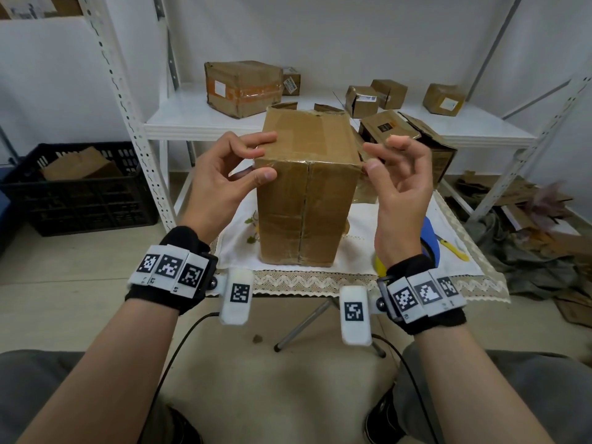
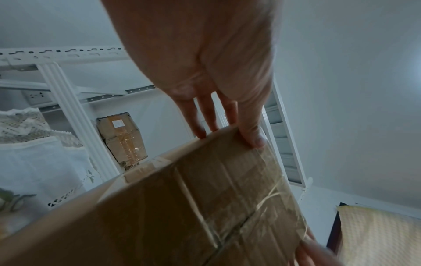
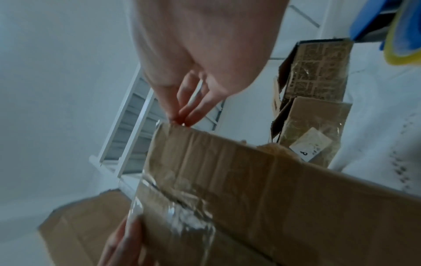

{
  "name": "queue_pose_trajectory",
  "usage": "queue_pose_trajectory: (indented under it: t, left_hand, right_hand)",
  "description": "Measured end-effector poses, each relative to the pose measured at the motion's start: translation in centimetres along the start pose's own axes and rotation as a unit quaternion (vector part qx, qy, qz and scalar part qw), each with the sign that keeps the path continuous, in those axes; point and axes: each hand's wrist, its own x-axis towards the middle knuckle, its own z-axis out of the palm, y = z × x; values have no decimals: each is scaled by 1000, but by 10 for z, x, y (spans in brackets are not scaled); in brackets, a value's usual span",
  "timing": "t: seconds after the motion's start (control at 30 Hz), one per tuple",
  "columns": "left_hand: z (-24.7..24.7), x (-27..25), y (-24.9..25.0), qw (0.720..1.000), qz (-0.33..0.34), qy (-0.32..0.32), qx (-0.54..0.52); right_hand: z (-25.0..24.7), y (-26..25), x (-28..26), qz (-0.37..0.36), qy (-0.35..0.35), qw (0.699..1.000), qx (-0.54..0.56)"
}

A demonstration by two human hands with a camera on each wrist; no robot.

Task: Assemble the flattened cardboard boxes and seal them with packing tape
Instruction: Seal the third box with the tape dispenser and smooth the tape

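A: On the small cloth-covered table, cardboard box standing upright, clear packing tape glossy along its upper front edge. Left hand: thumb on the front face, index fingertip on the top, pinching the near left corner. Right hand: thumb at the right corner; the fingers above it are curled and off the cardboard.

B: From the head view I cannot tell what the right thumb is on. Right wrist view: fingertips bunched at the box's top corner, wrinkled tape running down the edge below them. Cardboard or tape end, I cannot tell.

A: Left wrist view adds the far side: fingers laid over the top edge, tape band under the nearest one.

B: Only the head view shows the white shelf behind with taped boxes, and the black crate on the floor to the left.
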Motion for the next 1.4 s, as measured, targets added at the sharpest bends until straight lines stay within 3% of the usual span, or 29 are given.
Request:
queue_pose_trajectory:
  t: [0.2, 0.33, 0.5, 0.7, 0.9, 1.03, 1.27, 1.4]
  left_hand:
    - [-1, 0, -5, 1000, -4, 18, -12]
    - [10, -4, -9, 997, -11, 52, -55]
    - [24, -10, -15, 990, -21, 77, -113]
    - [40, -10, -15, 989, -4, 111, -100]
    - [52, -15, -18, 980, 52, 189, 13]
    - [61, -17, -26, 968, 107, 196, 113]
    - [65, -10, -36, 966, 95, 220, 100]
    - [60, -13, -33, 970, 104, 188, 113]
  right_hand:
    - [13, -7, -8, -109, -1, 985, -132]
    - [21, 2, -13, -160, 49, 968, -190]
    - [20, 12, -10, -139, 77, 977, -144]
    - [20, 13, -7, -122, 57, 985, -103]
    - [26, 18, -14, -154, 90, 974, -138]
    - [29, 23, -15, -173, 104, 967, -154]
    - [28, 27, -12, -172, 100, 969, -144]
    - [29, 27, -15, -167, 95, 973, -130]
